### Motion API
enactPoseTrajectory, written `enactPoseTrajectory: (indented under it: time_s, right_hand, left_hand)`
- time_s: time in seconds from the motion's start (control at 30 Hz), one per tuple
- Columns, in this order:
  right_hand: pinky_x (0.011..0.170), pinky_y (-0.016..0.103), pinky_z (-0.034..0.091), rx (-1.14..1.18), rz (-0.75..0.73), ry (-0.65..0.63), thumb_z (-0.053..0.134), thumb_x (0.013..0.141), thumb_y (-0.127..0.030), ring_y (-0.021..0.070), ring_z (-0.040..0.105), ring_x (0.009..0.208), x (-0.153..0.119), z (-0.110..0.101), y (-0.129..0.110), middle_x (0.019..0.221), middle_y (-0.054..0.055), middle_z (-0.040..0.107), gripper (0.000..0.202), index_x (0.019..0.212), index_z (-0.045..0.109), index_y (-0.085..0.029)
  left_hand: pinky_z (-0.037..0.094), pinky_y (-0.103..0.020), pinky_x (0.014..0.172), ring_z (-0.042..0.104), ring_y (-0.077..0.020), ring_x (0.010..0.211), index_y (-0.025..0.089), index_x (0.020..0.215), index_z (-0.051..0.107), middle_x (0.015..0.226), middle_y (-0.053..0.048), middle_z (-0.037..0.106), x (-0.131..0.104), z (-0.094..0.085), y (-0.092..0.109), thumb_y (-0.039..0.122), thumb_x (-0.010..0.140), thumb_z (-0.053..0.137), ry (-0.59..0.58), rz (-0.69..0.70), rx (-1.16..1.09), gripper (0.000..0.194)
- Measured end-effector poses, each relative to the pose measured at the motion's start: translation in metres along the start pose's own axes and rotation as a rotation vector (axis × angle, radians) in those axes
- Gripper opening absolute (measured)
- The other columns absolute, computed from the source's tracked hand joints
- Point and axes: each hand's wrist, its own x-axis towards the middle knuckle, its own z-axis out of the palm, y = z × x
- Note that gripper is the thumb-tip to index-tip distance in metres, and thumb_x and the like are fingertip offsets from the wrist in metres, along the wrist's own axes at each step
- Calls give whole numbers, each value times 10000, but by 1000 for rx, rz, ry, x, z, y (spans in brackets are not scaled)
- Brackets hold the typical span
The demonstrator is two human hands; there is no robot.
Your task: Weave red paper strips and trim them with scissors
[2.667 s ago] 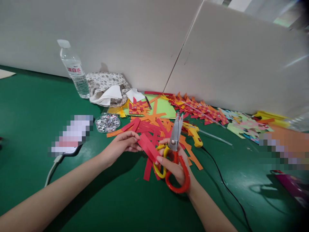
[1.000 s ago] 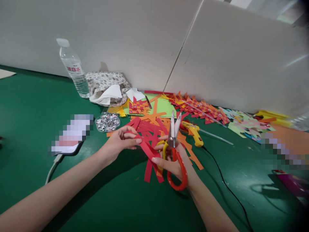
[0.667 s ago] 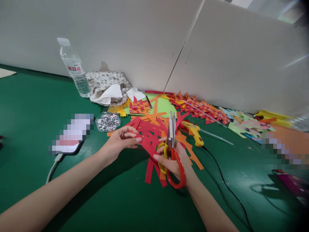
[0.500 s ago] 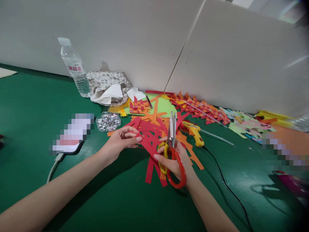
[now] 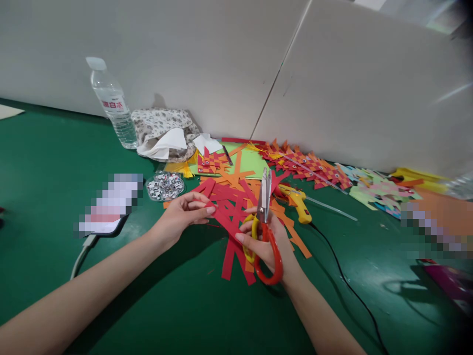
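Note:
Between my two hands stretches a red paper strip. My left hand pinches its upper left end between thumb and fingers. My right hand has the scissors hooked over its fingers, blades pointing up and nearly together, one handle loop yellow and the other red-orange. The right thumb also presses on the lower end of the strip. Under and behind the hands lies a loose pile of red strips and orange strips.
A yellow glue gun with a black cord lies right of the pile. Woven paper fish rest by the wall. Googly eyes, a phone, a water bottle and a tissue bag stand left.
Hardly anything differs; both hands keep the strip and scissors in nearly the same place, and the whole view has shifted very slightly.

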Motion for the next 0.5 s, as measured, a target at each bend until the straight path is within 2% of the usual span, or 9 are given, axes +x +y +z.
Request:
enactPoseTrajectory:
  time_s: [0.2,0.33,0.4,0.5]
  right_hand:
    - [597,267,525,27,12,-33,767,644,-221,119,606,585,1,-1,2,689,-43,632,458,1029,518,-245]
    - [611,261,528,16,11,-25,762,644,-206,118,616,601,1,0,-2,700,-44,630,456,1021,508,-243]
    - [605,262,532,1,-6,-12,753,650,-213,125,624,606,0,1,-5,692,-43,631,443,1016,504,-240]
    - [612,274,545,-33,-57,-14,735,663,-217,137,640,619,-1,4,-7,688,-40,632,417,1008,502,-238]
  left_hand:
    - [504,-185,640,644,-88,667,177,790,593,700,45,683,-1,2,2,266,605,832,-3,-3,-16,315]
    - [517,-220,661,640,-97,654,185,870,608,700,59,659,-4,8,-2,229,526,861,-52,-52,-50,429]
    - [502,-209,637,627,-93,628,153,768,612,682,44,655,-6,12,-6,200,500,868,-120,-58,-8,374]
    - [498,-209,636,635,-106,651,121,691,642,699,-14,695,-9,15,-12,259,570,841,-202,-90,101,271]
